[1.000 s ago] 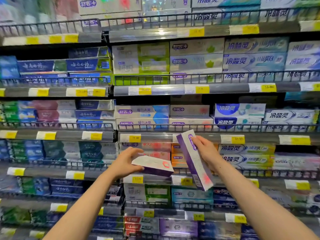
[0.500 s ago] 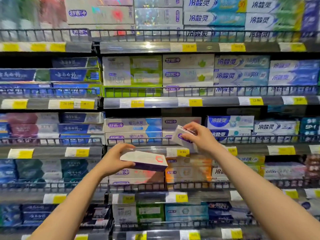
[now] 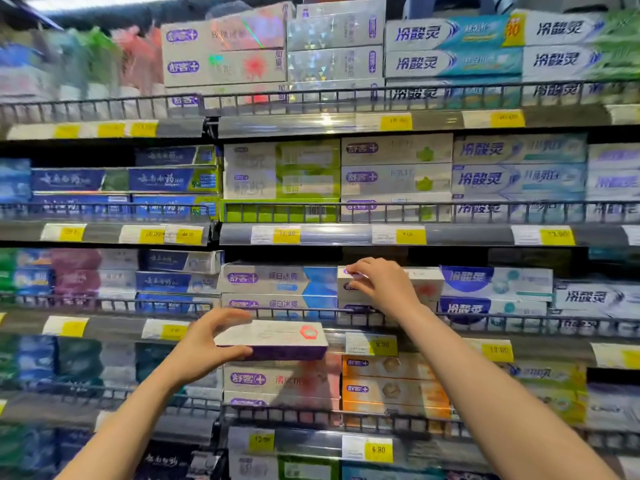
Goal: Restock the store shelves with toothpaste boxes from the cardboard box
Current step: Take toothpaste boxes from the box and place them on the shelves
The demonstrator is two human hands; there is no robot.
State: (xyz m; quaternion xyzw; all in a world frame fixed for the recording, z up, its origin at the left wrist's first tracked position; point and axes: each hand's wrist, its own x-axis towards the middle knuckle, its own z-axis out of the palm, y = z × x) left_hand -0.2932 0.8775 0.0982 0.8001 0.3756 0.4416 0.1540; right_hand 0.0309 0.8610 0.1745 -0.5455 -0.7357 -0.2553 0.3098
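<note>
My left hand [image 3: 204, 344] grips the left end of a white and purple toothpaste box [image 3: 277, 339] with a red hexagon mark, held flat in front of the shelf rail. My right hand [image 3: 384, 285] rests on another white toothpaste box [image 3: 426, 284] with a red mark. That box lies on top of a short stack on the middle shelf [image 3: 485, 322], between blue-and-white boxes on both sides. My fingers cover its left end. The cardboard box is not in view.
Several shelves full of stacked toothpaste boxes fill the view, each with a wire front rail and yellow price tags [image 3: 382, 346]. A dark gap [image 3: 374, 256] stays above the stack under my right hand. Orange boxes [image 3: 391, 379] sit one shelf lower.
My right hand lifted its box from in front of the lower shelf and laid it flat on the middle-shelf stack. My left hand kept its box nearly still. The view tilted upward.
</note>
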